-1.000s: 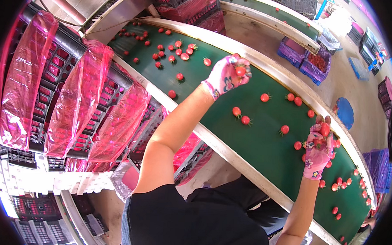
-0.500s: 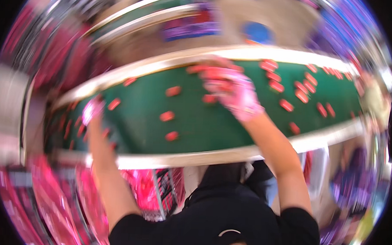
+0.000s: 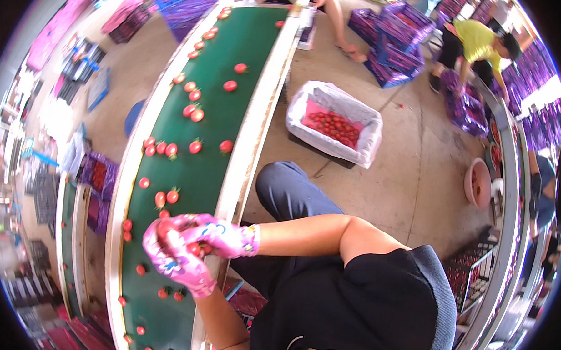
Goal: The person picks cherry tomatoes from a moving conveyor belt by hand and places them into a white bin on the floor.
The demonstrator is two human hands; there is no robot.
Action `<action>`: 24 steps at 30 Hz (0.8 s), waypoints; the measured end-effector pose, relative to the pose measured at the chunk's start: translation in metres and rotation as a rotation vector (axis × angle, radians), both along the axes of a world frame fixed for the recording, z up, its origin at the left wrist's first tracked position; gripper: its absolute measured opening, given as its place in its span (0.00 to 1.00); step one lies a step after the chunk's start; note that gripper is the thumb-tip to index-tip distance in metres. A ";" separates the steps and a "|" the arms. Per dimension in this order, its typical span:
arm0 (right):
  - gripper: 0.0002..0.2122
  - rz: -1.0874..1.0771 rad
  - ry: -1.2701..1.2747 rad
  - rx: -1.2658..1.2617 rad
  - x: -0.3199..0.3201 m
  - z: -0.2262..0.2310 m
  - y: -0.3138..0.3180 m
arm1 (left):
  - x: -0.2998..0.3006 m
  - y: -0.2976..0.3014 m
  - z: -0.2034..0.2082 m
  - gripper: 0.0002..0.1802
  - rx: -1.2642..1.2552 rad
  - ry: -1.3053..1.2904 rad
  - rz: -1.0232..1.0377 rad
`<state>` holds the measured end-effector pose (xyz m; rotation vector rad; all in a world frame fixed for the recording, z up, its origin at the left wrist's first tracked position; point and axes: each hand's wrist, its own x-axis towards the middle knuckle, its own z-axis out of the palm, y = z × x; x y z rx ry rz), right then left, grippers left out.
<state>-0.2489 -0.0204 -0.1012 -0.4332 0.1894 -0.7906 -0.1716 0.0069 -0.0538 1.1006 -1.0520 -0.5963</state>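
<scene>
Gloved in pink patterned gloves, my left hand (image 3: 170, 258) and my right hand (image 3: 218, 235) come together over the near part of a green conveyor belt (image 3: 199, 168). Several small red tomatoes (image 3: 196, 249) lie cupped between them, and one more shows at the left fingers. The fingers of both hands are curled round this handful; their overlap hides part of it. Other cherry tomatoes (image 3: 172, 196) are scattered along the belt, some with green stems, many near its left edge.
Right of the belt, a white-lined crate (image 3: 373, 132) on the floor holds many tomatoes. A pink tub (image 3: 478, 183), stacked purple-lined crates (image 3: 395, 61) and a bending co-worker in a yellow shirt (image 3: 477, 43) are farther right. A pale rail (image 3: 257, 127) edges the belt.
The view has turned, so the belt now runs away from me. My hands, wide apart before, have come together around the tomatoes. The lined crate has come into sight.
</scene>
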 end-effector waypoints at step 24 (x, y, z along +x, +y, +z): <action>0.20 -0.483 0.008 0.132 -0.259 -0.112 -0.023 | -0.192 -0.078 -0.094 0.23 -0.077 -1.197 -0.408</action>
